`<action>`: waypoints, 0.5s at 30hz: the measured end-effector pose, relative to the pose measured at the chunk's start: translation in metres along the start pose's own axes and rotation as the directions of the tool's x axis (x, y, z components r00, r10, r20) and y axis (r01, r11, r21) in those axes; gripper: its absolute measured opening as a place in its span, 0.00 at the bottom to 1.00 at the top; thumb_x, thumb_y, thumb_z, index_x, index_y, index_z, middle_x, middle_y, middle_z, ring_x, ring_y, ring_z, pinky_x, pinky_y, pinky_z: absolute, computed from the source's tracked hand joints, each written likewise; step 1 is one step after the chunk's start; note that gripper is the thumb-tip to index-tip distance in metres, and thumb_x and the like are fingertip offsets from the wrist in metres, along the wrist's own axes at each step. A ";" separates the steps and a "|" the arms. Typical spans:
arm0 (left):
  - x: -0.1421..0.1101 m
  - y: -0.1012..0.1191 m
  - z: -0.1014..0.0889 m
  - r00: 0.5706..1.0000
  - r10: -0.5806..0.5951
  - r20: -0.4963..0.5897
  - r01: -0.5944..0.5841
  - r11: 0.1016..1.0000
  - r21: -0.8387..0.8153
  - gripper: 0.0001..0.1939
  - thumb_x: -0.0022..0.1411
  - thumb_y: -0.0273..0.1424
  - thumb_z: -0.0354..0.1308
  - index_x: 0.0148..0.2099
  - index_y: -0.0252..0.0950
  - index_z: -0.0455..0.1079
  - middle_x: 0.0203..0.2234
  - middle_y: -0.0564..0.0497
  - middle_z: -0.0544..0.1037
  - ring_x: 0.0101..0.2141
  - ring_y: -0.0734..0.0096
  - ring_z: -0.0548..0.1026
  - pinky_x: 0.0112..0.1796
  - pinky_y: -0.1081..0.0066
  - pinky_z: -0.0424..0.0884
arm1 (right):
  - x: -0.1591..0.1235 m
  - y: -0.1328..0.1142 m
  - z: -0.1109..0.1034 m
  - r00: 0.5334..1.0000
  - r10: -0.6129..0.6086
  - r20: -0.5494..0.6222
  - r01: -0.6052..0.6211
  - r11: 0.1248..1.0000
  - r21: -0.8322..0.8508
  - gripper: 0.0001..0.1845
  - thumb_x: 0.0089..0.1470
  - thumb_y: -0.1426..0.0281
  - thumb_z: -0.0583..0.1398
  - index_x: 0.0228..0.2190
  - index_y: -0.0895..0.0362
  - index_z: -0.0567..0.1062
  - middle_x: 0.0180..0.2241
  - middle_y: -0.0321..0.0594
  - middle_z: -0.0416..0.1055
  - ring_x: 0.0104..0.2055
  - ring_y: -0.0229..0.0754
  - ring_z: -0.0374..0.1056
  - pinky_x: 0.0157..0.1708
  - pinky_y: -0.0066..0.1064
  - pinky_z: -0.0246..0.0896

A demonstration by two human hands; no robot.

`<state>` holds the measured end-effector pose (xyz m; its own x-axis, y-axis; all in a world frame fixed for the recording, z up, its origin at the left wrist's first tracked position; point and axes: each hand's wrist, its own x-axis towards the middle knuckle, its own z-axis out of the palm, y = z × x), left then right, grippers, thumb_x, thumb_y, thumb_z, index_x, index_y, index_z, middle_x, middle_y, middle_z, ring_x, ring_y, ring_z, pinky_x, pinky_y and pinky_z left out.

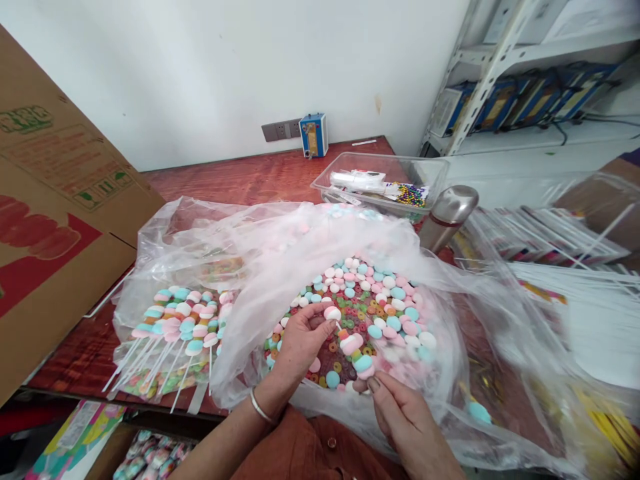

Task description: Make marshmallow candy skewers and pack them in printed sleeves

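My left hand [301,341] is closed, pinching a pink-and-white marshmallow candy [333,313] between thumb and fingertips. It is held at the upper tip of a candy skewer [352,344] threaded with marshmallows and gummy rings. Lower down, my right hand [407,413] grips that skewer at its bottom end, near a blue-and-pink marshmallow; its stick is mostly hidden by the fingers. Beneath both hands, loose pink, blue and white marshmallows [393,323] and small coloured gummy rings [356,308] lie inside a spread clear plastic bag [240,333].
Several finished-looking candy skewers [183,319] lie on plastic at the left, beside a large cardboard box [60,180]. Behind the candies are a clear plastic tub [380,180] and a steel flask [447,217]. A box of wrapped candies [150,457] is below the table edge.
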<state>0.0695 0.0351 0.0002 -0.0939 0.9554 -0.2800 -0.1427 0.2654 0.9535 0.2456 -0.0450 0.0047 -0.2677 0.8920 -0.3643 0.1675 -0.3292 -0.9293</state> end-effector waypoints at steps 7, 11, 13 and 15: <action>-0.004 0.002 0.003 0.998 -0.023 0.055 0.021 0.999 0.042 0.21 0.46 0.28 0.67 0.45 0.33 0.73 0.35 0.46 0.82 0.35 0.67 0.78 0.37 0.72 0.73 | 0.001 0.007 -0.002 0.993 0.119 0.027 -0.121 0.981 0.150 0.20 0.61 0.52 0.49 0.28 0.54 0.66 0.15 0.23 0.48 0.15 0.31 0.39 0.14 0.25 0.36; -0.005 0.001 0.006 0.999 -0.012 0.033 0.011 0.999 0.046 0.19 0.47 0.28 0.66 0.44 0.33 0.72 0.33 0.47 0.82 0.33 0.69 0.78 0.34 0.74 0.72 | 0.000 0.006 0.000 0.987 0.157 0.011 -0.157 0.969 0.193 0.20 0.60 0.52 0.51 0.27 0.54 0.65 0.14 0.23 0.50 0.14 0.30 0.39 0.13 0.24 0.38; -0.006 0.001 0.008 1.000 -0.009 0.023 0.008 0.999 0.032 0.17 0.48 0.28 0.66 0.43 0.34 0.71 0.30 0.49 0.81 0.30 0.71 0.77 0.31 0.75 0.71 | -0.001 0.004 0.002 0.986 0.166 0.011 -0.165 0.961 0.220 0.20 0.60 0.52 0.51 0.29 0.54 0.66 0.14 0.23 0.50 0.13 0.30 0.39 0.13 0.24 0.38; -0.006 0.002 0.009 1.000 -0.015 0.021 0.015 1.000 0.027 0.17 0.48 0.29 0.65 0.42 0.34 0.70 0.27 0.50 0.80 0.27 0.72 0.76 0.28 0.76 0.69 | -0.002 0.001 0.004 0.987 0.163 0.008 -0.160 0.957 0.241 0.20 0.60 0.51 0.52 0.30 0.55 0.67 0.14 0.23 0.50 0.13 0.30 0.39 0.13 0.24 0.38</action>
<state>0.0782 0.0311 0.0047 -0.0710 0.9537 -0.2921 -0.1172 0.2829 0.9520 0.2425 -0.0482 0.0040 -0.2443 0.8237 -0.5116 -0.0252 -0.5328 -0.8458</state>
